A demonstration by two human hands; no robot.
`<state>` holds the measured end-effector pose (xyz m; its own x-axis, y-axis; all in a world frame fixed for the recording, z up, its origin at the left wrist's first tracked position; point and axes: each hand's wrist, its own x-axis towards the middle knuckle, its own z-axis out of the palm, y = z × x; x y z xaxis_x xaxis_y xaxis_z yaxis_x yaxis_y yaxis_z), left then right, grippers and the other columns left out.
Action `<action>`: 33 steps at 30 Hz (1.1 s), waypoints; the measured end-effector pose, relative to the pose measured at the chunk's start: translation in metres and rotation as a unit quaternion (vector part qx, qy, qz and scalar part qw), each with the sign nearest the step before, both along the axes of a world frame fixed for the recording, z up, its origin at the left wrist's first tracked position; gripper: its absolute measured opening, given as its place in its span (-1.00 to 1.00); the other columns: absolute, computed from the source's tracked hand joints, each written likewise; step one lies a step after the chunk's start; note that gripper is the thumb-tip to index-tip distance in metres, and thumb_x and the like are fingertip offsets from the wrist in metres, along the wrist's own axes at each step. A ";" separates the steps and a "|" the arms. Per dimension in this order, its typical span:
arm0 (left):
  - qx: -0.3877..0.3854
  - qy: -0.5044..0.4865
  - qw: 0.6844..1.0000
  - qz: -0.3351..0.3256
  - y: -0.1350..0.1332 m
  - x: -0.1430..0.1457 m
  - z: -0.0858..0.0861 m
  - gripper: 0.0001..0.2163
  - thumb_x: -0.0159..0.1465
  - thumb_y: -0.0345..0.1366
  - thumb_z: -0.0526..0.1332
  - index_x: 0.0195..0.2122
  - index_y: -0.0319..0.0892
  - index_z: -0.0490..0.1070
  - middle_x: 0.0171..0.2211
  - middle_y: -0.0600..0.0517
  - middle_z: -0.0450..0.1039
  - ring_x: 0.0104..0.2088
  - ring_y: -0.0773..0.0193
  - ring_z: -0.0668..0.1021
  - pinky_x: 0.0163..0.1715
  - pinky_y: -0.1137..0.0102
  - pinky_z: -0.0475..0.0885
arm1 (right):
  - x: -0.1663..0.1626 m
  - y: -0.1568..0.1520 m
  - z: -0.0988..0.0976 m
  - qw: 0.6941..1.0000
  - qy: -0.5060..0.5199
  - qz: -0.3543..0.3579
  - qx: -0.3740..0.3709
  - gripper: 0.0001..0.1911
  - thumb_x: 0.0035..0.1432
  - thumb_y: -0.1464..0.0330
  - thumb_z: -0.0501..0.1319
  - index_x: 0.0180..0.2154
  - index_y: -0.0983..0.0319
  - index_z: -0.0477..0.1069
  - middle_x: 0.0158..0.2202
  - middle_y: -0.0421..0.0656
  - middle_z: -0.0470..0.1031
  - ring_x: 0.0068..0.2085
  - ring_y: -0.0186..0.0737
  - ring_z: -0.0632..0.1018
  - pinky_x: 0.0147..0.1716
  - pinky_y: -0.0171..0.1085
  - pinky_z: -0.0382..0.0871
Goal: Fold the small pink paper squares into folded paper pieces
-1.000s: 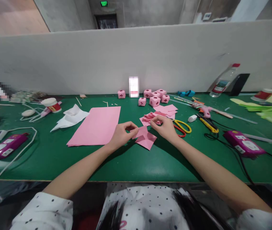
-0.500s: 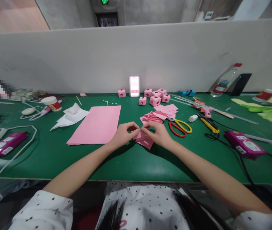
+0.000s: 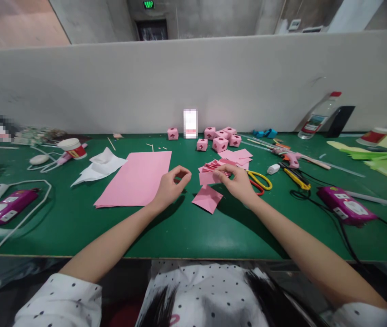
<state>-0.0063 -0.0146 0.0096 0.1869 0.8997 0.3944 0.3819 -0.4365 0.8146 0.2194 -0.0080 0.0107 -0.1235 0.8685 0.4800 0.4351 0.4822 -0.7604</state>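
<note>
A small pink paper piece point(image 3: 206, 179) is pinched between the thumb and fingers of my right hand point(image 3: 237, 182), at the near edge of a pile of folded pink paper strips point(image 3: 219, 165). My left hand point(image 3: 172, 185) hovers to the left, fingers curled and thumb tip close to the index tip, with nothing visible between them. Between and below the hands lies a pink paper square point(image 3: 207, 199), flat on the green table point(image 3: 180, 236). Scissors point(image 3: 264, 180) with red and yellow handles lie partly behind my right hand.
Large pink sheets point(image 3: 139, 177) and a crumpled white tissue point(image 3: 101, 165) lie left. Several pink paper cubes point(image 3: 220, 144) stand near a lit phone point(image 3: 190, 123). Rightward are a utility knife point(image 3: 297, 178), a pink glue gun point(image 3: 292, 159), a purple power strip point(image 3: 346, 205) and a bottle point(image 3: 312, 122).
My hands have parted. The right one has moved right to the strip pile with a pink paper piece, and the left has drawn back slightly left. The pink square below is now uncovered.
</note>
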 end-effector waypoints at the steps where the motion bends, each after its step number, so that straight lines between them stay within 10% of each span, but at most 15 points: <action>1: 0.002 -0.005 1.000 -0.014 -0.001 0.001 0.000 -0.81 0.28 -0.19 0.16 -0.22 -0.16 0.47 -0.23 0.02 0.53 -0.24 0.25 0.55 -0.27 0.41 0.43 | -0.001 -0.001 0.000 1.000 0.000 0.010 -0.004 -0.82 0.19 0.28 0.21 -0.35 0.22 0.53 -0.32 -0.15 0.61 -0.27 -0.17 0.58 -0.22 -0.23 0.42; 16: 0.193 0.223 0.954 -0.054 -0.010 0.006 -0.012 -0.82 0.37 -0.24 0.12 -0.31 -0.16 0.45 -0.33 0.02 0.54 -0.28 0.23 0.52 -0.24 0.33 0.30 | -0.019 -0.009 -0.011 0.980 -0.152 0.074 0.104 -0.95 0.12 0.41 0.26 -0.35 0.20 0.52 -0.36 -0.18 0.60 -0.28 -0.20 0.56 -0.19 -0.22 0.29; 28: 0.165 0.207 0.964 -0.015 -0.009 0.003 -0.006 -0.81 0.34 -0.27 0.12 -0.40 -0.15 0.41 -0.39 0.02 0.50 -0.34 0.25 0.50 -0.30 0.36 0.31 | 0.008 0.011 -0.007 0.987 -0.123 -0.041 0.096 -0.88 0.13 0.39 0.20 -0.41 0.21 0.50 -0.37 -0.15 0.61 -0.32 -0.17 0.57 -0.23 -0.21 0.38; 33: 0.151 0.190 0.970 -0.023 -0.009 0.004 -0.006 -0.82 0.35 -0.25 0.14 -0.37 -0.15 0.44 -0.38 0.03 0.52 -0.32 0.25 0.52 -0.29 0.37 0.32 | 0.001 0.002 -0.007 0.992 -0.085 0.016 0.087 -0.79 0.23 0.29 0.18 -0.14 0.21 0.48 -0.13 -0.07 0.60 -0.11 -0.11 0.58 -0.12 -0.18 0.41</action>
